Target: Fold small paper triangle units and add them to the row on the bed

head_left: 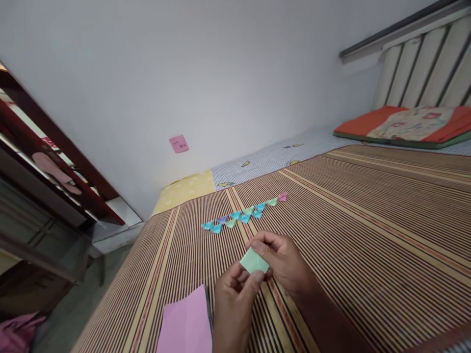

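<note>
Head view: you have the folded pale-green paper (253,262) above the striped mat (349,220), nearer you than the small folded paper triangles (245,218), with your left hand (235,296) pinching its lower edge and your right hand (282,259) pinching its upper right. It should feel almost weightless, fairly crisp along its creases, yet easily bent or torn. Hold it lightly by edges and corners, between thumb and fingertips, sparing its middle.
</note>
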The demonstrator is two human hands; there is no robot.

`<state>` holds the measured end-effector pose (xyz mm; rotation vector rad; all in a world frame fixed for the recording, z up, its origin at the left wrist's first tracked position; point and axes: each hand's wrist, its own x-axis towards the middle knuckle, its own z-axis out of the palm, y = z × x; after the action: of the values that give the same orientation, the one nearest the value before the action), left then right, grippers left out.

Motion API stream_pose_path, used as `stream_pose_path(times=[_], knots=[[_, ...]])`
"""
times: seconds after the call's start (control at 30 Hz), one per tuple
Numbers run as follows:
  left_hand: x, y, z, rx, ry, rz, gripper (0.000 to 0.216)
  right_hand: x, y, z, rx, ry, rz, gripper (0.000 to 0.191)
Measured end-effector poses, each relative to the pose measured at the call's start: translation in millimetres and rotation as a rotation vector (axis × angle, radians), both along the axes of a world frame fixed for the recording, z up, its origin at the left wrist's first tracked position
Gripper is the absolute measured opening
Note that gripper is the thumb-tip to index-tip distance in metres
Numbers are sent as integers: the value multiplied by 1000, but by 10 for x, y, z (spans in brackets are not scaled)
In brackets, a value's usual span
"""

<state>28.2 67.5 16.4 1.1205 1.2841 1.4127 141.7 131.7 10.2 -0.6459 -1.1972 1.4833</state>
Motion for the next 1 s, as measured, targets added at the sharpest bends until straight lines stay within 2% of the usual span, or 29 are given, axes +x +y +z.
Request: stream_pose_path(times=[0.1, 0.17, 0.37, 0.53, 0.6, 0.77, 0.9, 1.0], knots=[[-67, -29, 20, -2, 67, 41, 35, 49, 13, 46, 140, -104, 15, 28], [-96, -43, 31, -12, 88, 23, 40, 61, 11, 58, 174, -137, 45, 27], [-66, -16, 0, -3, 38, -49, 36, -4, -25, 59, 78, -79, 129, 33], [-99, 9, -51, -43, -100, 93, 28, 9, 9, 22, 19, -49, 36, 40], [-142, 13, -59, -51, -122, 179, 28, 33, 32, -1, 48, -87, 8, 35], [-187, 5, -52, -17, 67, 320, 32, 39, -11, 16, 193, -235, 12, 22], [-173, -16, -40, -7, 235, 360, 35, 32, -99, 72, 294, -381, -107, 19], [-177, -21, -45, -1, 131, 304, 32, 51, -102, 70, 300, -378, -61, 21]])
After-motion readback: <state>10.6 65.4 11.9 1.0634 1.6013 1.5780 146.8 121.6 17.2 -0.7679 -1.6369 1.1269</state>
